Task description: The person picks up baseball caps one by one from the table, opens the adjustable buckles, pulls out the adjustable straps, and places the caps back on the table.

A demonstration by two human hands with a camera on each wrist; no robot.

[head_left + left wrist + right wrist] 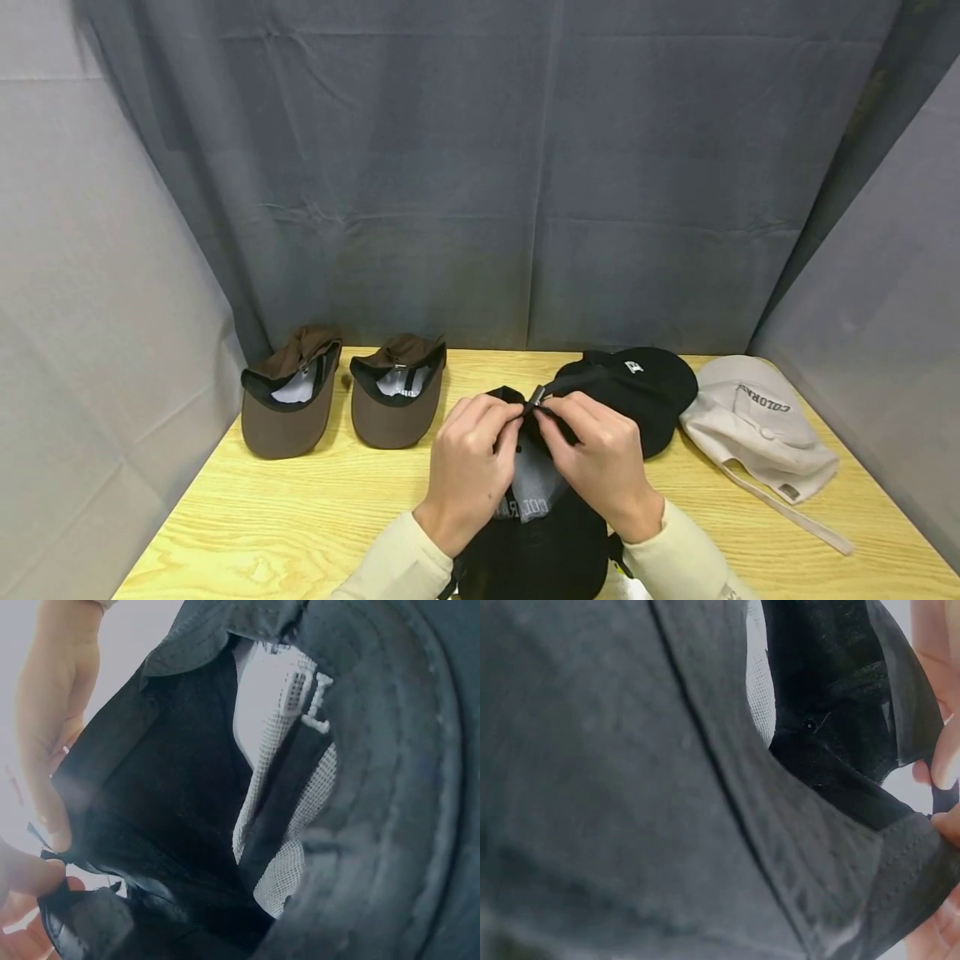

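A black cap is held over the near tabletop, its strap pinched by the left hand and right hand and partly covered by them. Inside the cap, a pale lettered lining is seen (the brim is cut off below).

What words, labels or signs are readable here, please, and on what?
"COLORAS", upside down, ending uncertain: beige cap.
"COL", rest unclear: lining of held black cap.
Too small or blurred:
emblem on other black cap;
lettering inside right-hand brown cap;
tag on beige cap;
mark on right sleeve.
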